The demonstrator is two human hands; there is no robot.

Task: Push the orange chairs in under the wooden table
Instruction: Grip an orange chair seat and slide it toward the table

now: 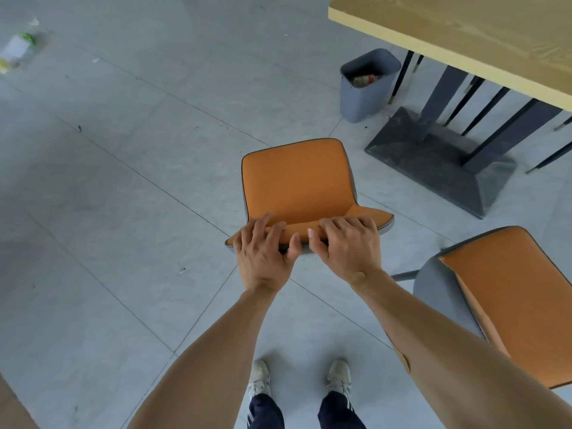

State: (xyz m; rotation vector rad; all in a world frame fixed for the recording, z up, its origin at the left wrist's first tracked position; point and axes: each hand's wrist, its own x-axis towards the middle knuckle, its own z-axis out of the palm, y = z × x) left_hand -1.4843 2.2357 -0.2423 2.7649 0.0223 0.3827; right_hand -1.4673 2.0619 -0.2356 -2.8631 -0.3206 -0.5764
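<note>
An orange chair [297, 184] with a grey shell stands on the tiled floor right in front of me, its seat pointing away from me toward the upper middle. My left hand [263, 246] and my right hand [349, 243] grip the top edge of its backrest side by side, fingers curled over the orange padding and thumbs on the grey back. The wooden table [483, 35] fills the upper right corner, apart from this chair. A second orange chair [513, 305] stands at the right edge, close to my right forearm.
The table's dark pedestal base [433, 162] sits on the floor right of the held chair, with thin black chair legs around it. A grey waste bin [365, 88] stands by the table corner. Litter lies at the far upper left [18, 48]. My feet are at the bottom centre.
</note>
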